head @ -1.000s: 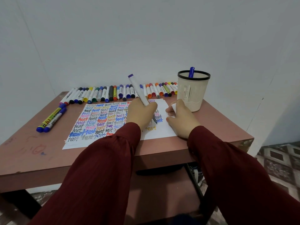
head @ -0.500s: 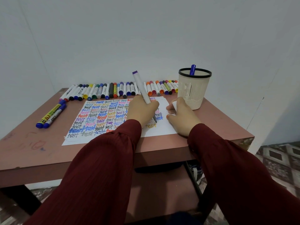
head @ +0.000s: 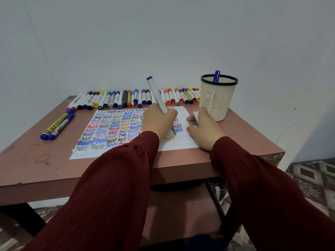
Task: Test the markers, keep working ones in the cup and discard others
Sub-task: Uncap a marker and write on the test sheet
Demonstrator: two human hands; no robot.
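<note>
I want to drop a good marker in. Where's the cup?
In the head view, the beige plastic cup with a black rim stands far right on the brown table, just beyond the right hand.

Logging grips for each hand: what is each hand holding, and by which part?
Left hand grips the marker by its lower barrel, near the tip. Right hand pinches a white cap.

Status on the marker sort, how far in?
Done: the paper is mostly covered in "test" words, one blue marker stands in the cup, two markers lie apart at the left. In hand: left hand holds a purple-ended marker tip-down on the paper; right hand holds a white cap. Left: the long row at the back.
</note>
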